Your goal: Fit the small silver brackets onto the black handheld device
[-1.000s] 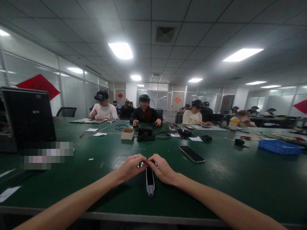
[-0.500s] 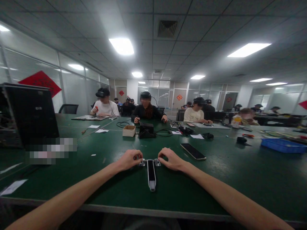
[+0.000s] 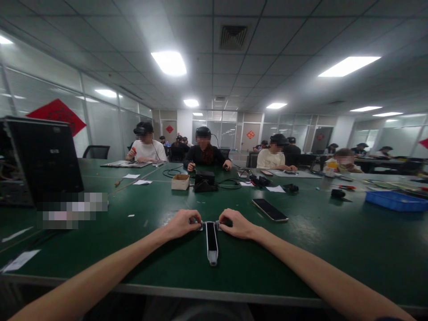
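The work is laid out on a green table [image 3: 160, 263], with its front edge running crosswise before the person. Above it, two bare hands are set facing each other: the left hand [image 3: 183, 224] and the right hand [image 3: 236, 224], well matched in height, with a gap between them. On each, the fingers are curled and the fingertips are brought to the gap; whether a firm pinch is made cannot be told. A slim white-edged black bar [image 3: 211, 238] is laid flat in that gap, its long axis pointing away from the person, its grey tip [image 3: 213, 260] toward the table's front edge. The bar is thus placed to the right of the left hand and to the left of the right hand; neither is clearly nearer. At its far end, small metal tabs [image 3: 201, 227] are partly covered by the fingertips.
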A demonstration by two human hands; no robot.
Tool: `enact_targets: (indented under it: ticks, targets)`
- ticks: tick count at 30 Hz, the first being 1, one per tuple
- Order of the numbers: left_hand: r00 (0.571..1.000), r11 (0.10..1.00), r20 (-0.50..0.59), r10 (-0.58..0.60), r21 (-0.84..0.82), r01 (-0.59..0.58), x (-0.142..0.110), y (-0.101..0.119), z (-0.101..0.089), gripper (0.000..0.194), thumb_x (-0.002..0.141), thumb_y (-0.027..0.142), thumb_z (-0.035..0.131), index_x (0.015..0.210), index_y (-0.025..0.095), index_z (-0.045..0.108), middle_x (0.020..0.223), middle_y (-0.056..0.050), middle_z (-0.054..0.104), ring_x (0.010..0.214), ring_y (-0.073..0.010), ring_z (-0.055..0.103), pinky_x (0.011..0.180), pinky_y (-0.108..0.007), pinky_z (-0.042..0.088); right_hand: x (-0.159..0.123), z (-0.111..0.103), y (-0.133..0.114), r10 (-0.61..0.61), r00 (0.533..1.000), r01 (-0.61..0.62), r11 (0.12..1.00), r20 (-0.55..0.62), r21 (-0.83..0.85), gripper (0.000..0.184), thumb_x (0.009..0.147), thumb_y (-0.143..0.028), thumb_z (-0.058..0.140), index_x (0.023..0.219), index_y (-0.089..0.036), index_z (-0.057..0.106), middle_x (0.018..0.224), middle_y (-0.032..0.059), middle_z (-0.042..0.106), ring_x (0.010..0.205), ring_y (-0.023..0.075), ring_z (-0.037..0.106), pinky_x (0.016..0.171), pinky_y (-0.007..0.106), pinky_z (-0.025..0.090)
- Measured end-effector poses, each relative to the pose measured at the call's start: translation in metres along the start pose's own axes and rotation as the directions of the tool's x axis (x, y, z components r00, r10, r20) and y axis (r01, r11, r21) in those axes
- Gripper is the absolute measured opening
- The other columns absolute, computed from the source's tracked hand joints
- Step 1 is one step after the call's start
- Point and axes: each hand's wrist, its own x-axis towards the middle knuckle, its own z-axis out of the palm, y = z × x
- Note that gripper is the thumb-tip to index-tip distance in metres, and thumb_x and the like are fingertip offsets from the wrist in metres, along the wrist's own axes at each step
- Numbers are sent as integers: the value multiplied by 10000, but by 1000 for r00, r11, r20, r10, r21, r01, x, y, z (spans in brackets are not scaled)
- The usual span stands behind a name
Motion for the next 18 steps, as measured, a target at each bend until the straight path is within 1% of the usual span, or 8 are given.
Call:
enact_targets:
  ticks: [7, 10, 15, 18]
  targets:
    - [1000, 1000, -5, -9, -13, 9, 0, 2, -2, 162, 745, 304, 595, 818, 171, 653, 770, -5, 635, 681, -129, 557, 618, -222, 420, 0, 0, 0, 0, 1000, 0, 1000, 9, 2, 126, 812, -269, 556, 843, -152, 587, 829, 40, 579, 745, 134, 523, 670, 262, 430]
    - [1000, 999, -6, -16, -44, 15, -1, 3, -1, 146, 749, 271, 581, 828, 163, 640, 774, -7, 636, 683, -127, 562, 623, -222, 429, 0, 0, 0, -5, 1000, 5, 1000, 13, -10, 117, 809, -258, 555, 845, -152, 588, 828, 39, 582, 743, 134, 522, 669, 261, 429]
    - [999, 995, -37, 20, -97, -24, 0, 1, 2, 141, 739, 251, 585, 843, 156, 597, 794, -5, 634, 700, -128, 574, 624, -222, 436, 1, 0, 0, -18, 1000, 18, 999, 2, -34, 89, 793, -229, 561, 827, -152, 588, 814, 39, 587, 733, 134, 518, 670, 261, 426]
    - [999, 995, -31, 34, -94, -37, 0, 0, 2, 147, 746, 253, 580, 860, 161, 580, 798, 0, 630, 699, -124, 575, 619, -218, 435, 1, 1, 0, -20, 1000, 20, 999, -5, -35, 87, 788, -226, 564, 825, -152, 589, 813, 38, 588, 732, 133, 518, 668, 260, 427]
